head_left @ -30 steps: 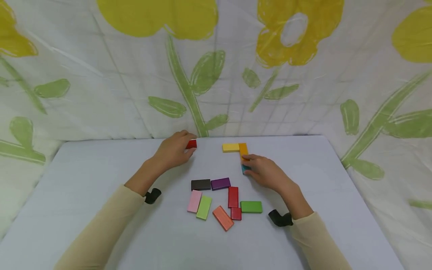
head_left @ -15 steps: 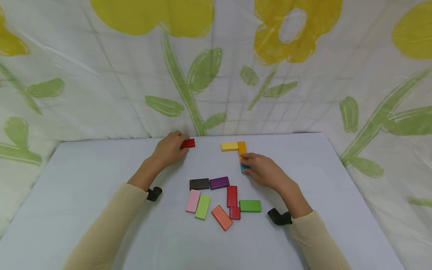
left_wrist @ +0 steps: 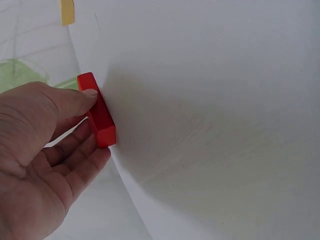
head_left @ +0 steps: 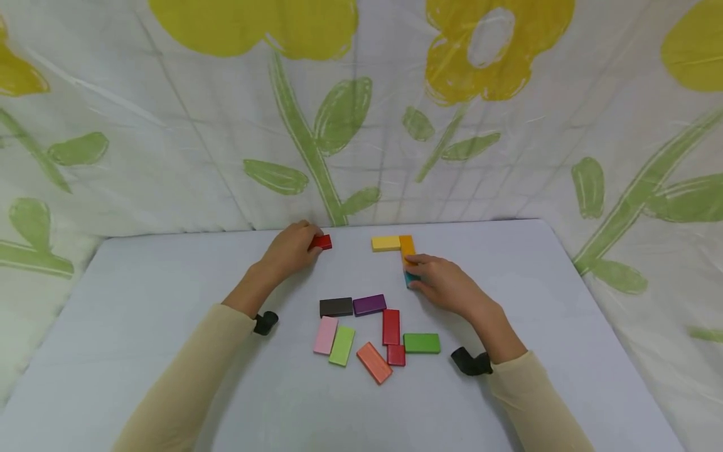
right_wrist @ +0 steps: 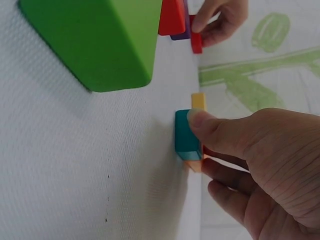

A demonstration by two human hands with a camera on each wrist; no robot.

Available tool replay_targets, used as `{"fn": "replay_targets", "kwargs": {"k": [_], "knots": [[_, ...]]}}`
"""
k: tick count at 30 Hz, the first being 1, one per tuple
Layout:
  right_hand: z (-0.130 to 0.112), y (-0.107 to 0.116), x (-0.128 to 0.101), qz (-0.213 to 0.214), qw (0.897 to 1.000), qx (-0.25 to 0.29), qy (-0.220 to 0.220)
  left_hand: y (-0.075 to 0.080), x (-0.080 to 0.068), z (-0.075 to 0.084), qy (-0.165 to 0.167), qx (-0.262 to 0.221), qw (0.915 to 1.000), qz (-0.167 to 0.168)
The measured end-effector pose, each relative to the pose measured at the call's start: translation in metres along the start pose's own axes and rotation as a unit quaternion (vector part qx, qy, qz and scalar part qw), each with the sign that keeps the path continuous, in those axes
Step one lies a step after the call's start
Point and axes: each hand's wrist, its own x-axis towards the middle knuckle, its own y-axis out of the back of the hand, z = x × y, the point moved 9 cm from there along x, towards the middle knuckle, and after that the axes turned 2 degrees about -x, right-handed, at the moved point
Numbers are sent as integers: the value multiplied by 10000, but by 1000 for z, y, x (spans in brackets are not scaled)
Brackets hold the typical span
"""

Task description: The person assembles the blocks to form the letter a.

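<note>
My left hand (head_left: pixel 289 250) pinches a red block (left_wrist: pixel 102 117) between thumb and fingers, near the table's far edge. In the left wrist view the thumb lies on one face of it and fingers show at its other side. My right hand (head_left: pixel 446 285) holds a teal block (right_wrist: pixel 185 132), with the thumb on it. That block lies end to end with an orange block (head_left: pixel 407 243), which the right fingers partly cover in the head view. A yellow block (head_left: pixel 386 243) meets the orange one's far end at a right angle, forming a corner.
Nearer on the white table (head_left: pixel 271 395) lie black (head_left: pixel 336 307), purple (head_left: pixel 369 305), pink (head_left: pixel 326 335), light green (head_left: pixel 342 346), coral (head_left: pixel 374 363) and green (head_left: pixel 421 343) blocks. A long red block (head_left: pixel 391 327) touches a small red block (head_left: pixel 396 355). Behind hangs a flowered curtain (head_left: pixel 198 150).
The left hand has moved slightly right with the red block, a little closer to the yellow one. The right hand stays at the teal block, nearly still.
</note>
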Motion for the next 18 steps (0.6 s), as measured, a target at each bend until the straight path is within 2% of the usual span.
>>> {"fn": "replay_targets", "kwargs": {"k": [9,18], "knots": [[1,0,1,19,10000,8,36,-5,0,17,-223,-20,9996,-161],[2,-2,1,3,10000,-8,15,-12,0,56,-595,6,9977,-331]]}}
